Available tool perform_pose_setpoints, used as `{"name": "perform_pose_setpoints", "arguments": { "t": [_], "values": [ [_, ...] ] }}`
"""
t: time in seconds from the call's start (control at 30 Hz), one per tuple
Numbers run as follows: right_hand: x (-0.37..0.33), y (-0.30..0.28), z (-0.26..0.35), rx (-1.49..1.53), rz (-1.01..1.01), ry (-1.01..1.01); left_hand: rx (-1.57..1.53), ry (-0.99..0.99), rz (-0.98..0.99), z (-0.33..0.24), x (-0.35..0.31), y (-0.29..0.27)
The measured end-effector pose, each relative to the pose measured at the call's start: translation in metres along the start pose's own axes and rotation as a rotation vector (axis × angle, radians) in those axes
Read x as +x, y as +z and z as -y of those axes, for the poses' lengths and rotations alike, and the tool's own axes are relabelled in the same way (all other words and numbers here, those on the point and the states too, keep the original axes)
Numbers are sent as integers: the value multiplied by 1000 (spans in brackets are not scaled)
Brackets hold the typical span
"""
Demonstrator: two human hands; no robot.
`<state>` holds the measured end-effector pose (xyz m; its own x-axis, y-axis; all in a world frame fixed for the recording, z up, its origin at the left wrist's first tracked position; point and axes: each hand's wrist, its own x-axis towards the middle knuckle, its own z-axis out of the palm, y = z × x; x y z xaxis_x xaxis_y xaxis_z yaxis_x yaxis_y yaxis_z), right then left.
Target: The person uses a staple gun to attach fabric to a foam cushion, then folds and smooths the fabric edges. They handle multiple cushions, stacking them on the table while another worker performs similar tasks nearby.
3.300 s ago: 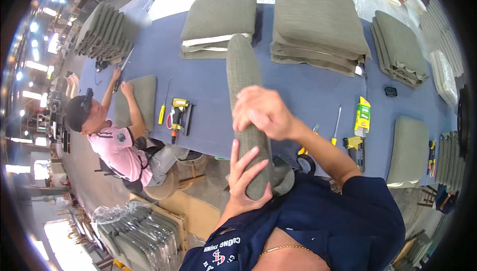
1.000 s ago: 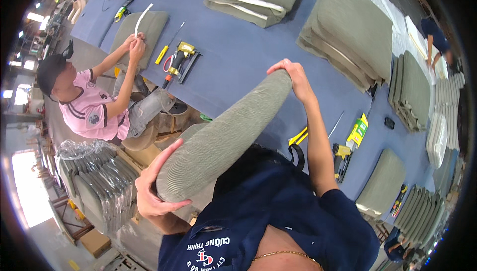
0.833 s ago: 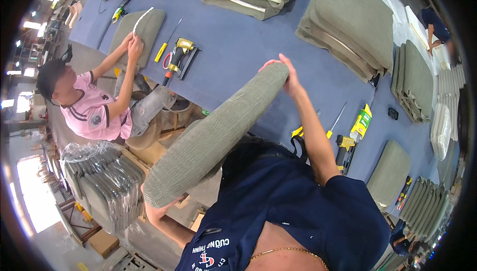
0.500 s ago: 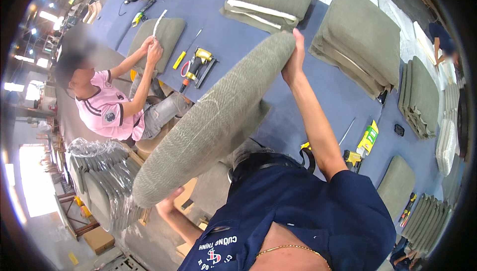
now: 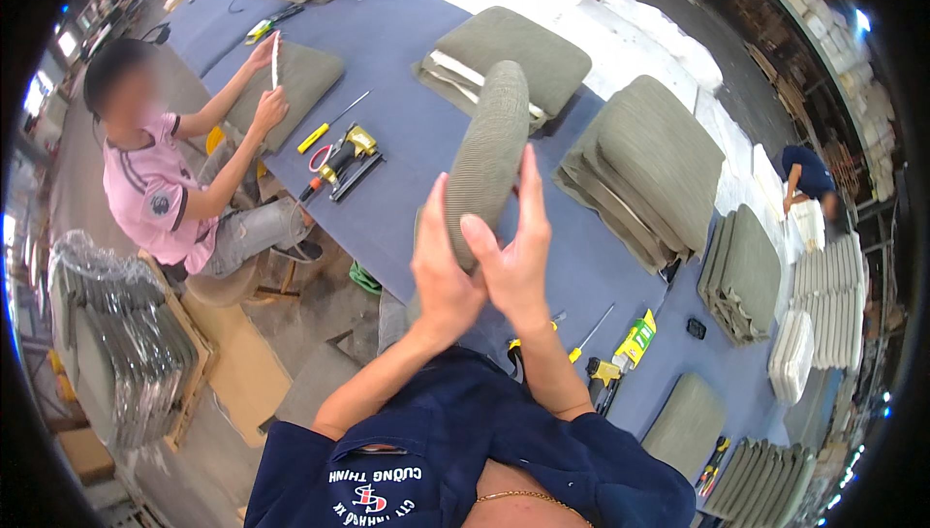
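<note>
A grey-green fabric seat cushion (image 5: 492, 136) stands on edge in front of me, its narrow side facing up. My left hand (image 5: 448, 276) lies along its left face, fingers stretched forward. Against the right face is my right hand (image 5: 515, 262), its thumb bent in over the near end. The cushion is held between the two palms, and its lower part is hidden behind my hands. Beyond it rests a pile of matching covered cushions (image 5: 523, 53) with a white strip showing. Another pile of green fabric pieces (image 5: 649, 165) lies to the right.
On the blue table (image 5: 407, 150) lie a staple gun (image 5: 354, 160), a yellow-handled screwdriver (image 5: 315, 138) and another staple gun (image 5: 605, 373). A person in pink (image 5: 155, 179) sits at the left, holding a white strip over a cushion. Plastic-wrapped cushions (image 5: 126, 354) stand at the lower left.
The cushion has swung from a broad diagonal pose to edge-on, farther from my body. My left hand has come up from its lower end to its left side; my right hand has slid nearer.
</note>
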<state>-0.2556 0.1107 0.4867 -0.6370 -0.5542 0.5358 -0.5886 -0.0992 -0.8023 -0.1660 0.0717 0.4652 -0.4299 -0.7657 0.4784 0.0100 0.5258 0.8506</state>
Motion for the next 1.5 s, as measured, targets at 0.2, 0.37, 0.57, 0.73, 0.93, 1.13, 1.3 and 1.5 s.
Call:
{"name": "perform_pose_setpoints", "arguments": {
  "t": [0.2,0.37,0.57,0.73,0.93,1.13,1.3,1.5],
  "values": [
    [24,-69,23,-385,-135,145,-248,280,318,56,-42,18],
    [-25,-90,25,-439,-95,39,-188,11,93,91,-3,-2],
    [-64,-118,21,-457,174,-187,107,-23,6,150,111,-17],
    [-62,-168,-21,-203,260,-246,-448,-393,146,226,144,-10],
    [-124,-240,-187,240,-566,39,-663,-313,48,195,22,46],
    [-163,-240,-224,537,-865,165,-860,-616,-69,201,-38,58],
    [-99,-202,-162,604,-823,66,-1059,-650,-169,202,-2,13],
    [-25,-149,-134,5,-599,37,106,234,-253,101,27,-67]
  ]
}}
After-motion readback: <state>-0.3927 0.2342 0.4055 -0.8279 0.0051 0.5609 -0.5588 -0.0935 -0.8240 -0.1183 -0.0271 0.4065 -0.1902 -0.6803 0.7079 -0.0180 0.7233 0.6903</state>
